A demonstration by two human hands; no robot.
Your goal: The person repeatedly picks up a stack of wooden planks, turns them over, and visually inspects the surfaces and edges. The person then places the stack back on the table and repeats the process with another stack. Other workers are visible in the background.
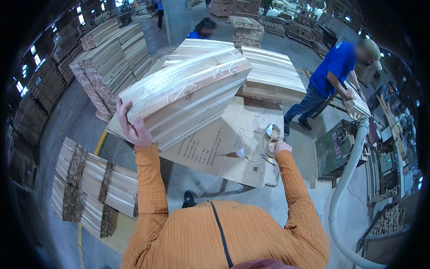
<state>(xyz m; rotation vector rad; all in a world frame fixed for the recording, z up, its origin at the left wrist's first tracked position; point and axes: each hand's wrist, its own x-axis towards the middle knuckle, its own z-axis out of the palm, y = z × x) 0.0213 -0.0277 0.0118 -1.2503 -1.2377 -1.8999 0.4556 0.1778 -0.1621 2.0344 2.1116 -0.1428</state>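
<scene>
A thick laminated wooden block [192, 96], perhaps several panels together, stands tilted above the cardboard-covered table [210, 150]. Its upper side carries pale curved marks and a wet-looking patch. My left hand [135, 127] grips its left end, thumb and fingers around the corner. Over at the cardboard's right side, my right hand [281, 146] is closed beside a small round cup [272, 131]; what its fingers hold is too small to make out. A putty knife [236, 154] with a white lump at one end lies on the cardboard between my hands.
More laminated panels [273, 71] lie across the table. Tall wood stacks [112, 62] stand at left, and lower piles [96, 184] sit near left. A person in blue [338, 67] works at the right, by a green machine [338, 145] and grey hose [342, 188]. Another person [204, 30] is behind the panels.
</scene>
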